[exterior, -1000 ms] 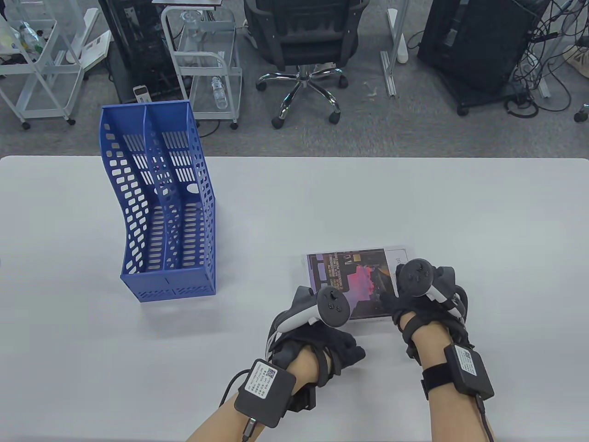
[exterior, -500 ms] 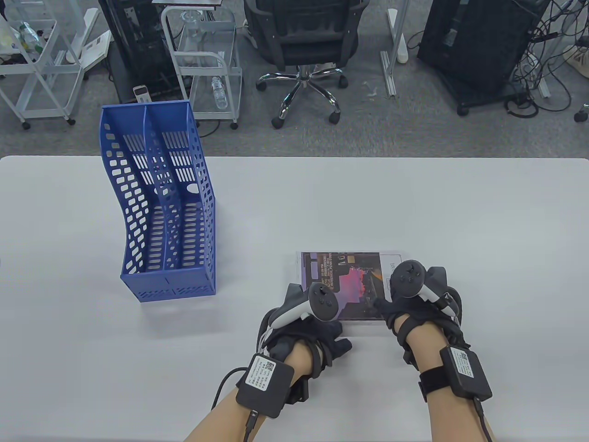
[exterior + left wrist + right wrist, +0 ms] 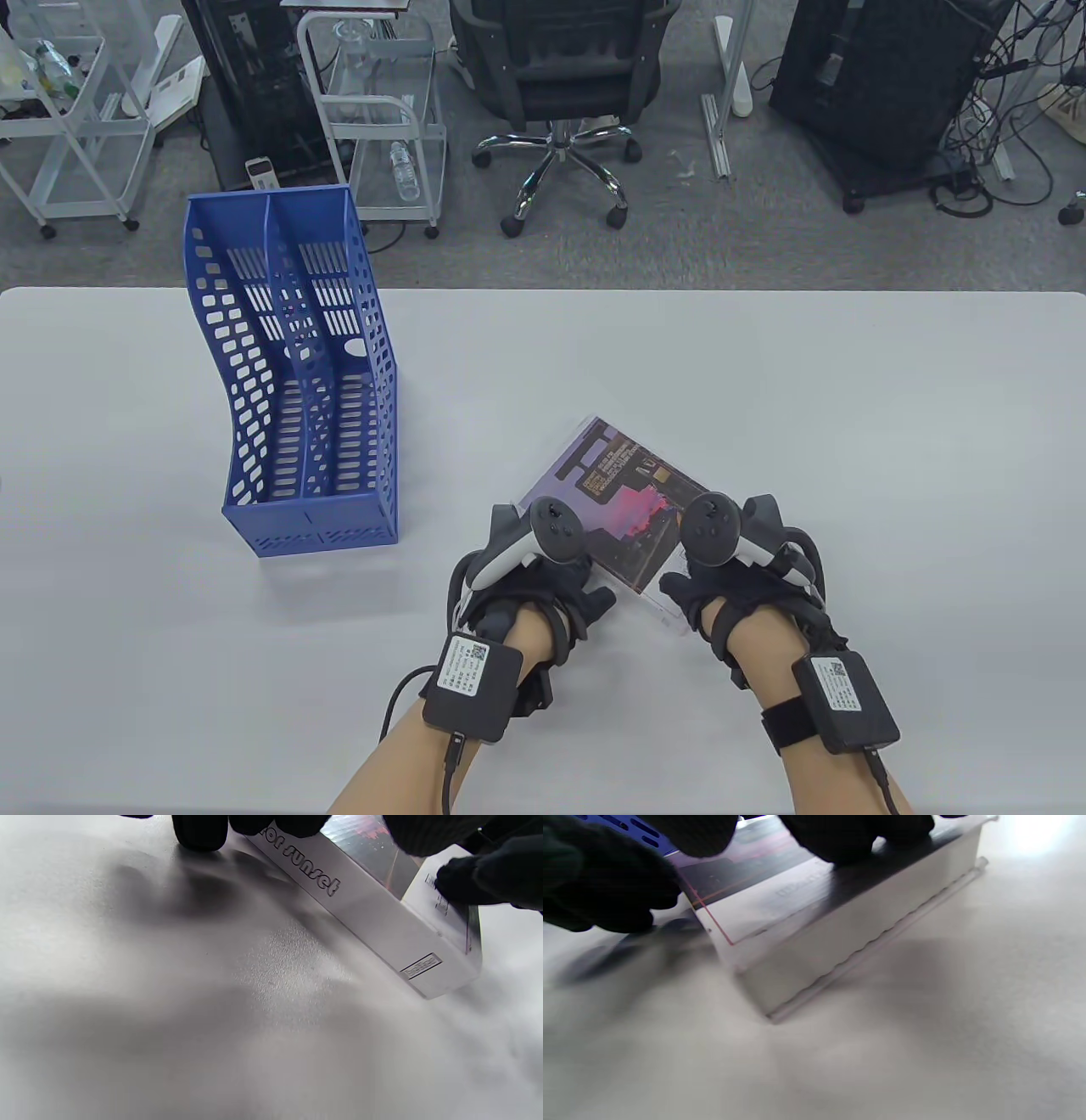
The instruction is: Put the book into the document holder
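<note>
We see the book (image 3: 632, 509) lying on the table (image 3: 764, 382) toward 6 o'clock of the table view, its cover up and its corners skewed so that one corner points toward 11 o'clock and another toward 5 o'clock. Our left hand (image 3: 543, 586) sits at the book's 8 o'clock edge and our right hand (image 3: 730, 586) at its 4 o'clock corner, each with its tracker on top. In the left wrist view the left fingers (image 3: 199, 832) curl down over the spine side at 12 o'clock, touching the book where white lettering reads "sunset", and the right hand's fingertips (image 3: 458, 885) press on the cover at 2 o'clock. In the right wrist view the right fingers (image 3: 848, 840) rest on top of the cover at 12 o'clock, while the left hand (image 3: 598, 887) meets the book's edge at 9 o'clock; the page edge faces the camera and the near corner looks to be on the table. So both hands hold the book between them, fingers bent over it. The holder (image 3: 297, 373), blue and perforated with two slots, stands upright at 10 o'clock of the table view, well apart from the book and from both hands. A chair (image 3: 560, 76) stands beyond the table at 12 o'clock.
</note>
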Demonstrator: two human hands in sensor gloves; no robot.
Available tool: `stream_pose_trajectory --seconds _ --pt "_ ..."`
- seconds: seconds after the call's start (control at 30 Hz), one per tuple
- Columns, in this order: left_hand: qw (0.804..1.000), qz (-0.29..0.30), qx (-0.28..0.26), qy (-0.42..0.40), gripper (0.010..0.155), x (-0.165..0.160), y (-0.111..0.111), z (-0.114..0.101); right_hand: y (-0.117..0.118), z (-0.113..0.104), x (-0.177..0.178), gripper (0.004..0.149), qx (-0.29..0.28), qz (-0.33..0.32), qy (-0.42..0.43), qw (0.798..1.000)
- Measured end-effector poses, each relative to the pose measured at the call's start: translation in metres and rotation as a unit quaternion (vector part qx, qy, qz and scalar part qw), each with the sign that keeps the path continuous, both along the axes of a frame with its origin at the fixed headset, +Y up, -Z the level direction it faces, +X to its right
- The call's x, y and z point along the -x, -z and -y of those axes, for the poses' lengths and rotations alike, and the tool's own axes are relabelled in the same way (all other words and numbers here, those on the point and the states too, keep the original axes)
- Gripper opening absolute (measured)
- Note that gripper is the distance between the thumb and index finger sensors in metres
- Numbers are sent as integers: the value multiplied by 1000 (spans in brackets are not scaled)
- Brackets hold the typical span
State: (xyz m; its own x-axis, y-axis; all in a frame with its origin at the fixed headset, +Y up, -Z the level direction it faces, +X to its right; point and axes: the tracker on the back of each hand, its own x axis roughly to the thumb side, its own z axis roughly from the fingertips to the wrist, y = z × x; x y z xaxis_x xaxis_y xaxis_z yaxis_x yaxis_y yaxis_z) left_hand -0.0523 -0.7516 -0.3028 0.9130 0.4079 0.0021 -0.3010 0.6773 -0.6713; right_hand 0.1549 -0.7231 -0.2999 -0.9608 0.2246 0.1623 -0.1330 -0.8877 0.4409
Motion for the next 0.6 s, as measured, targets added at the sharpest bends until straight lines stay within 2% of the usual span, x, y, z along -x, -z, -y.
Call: stream_pose_trajectory --seconds 0.2,0.37,0.6 --pt "999 -33 -8 0 79 7 9 5 -10 -7 24 66 -7 -44 -8 999" --pt "999 -48 -18 10 80 10 15 13 -21 -11 44 65 10 -83 36 996" --pt "998 -47 -22 22 80 8 18 22 -25 -11 51 65 17 -94 41 995"
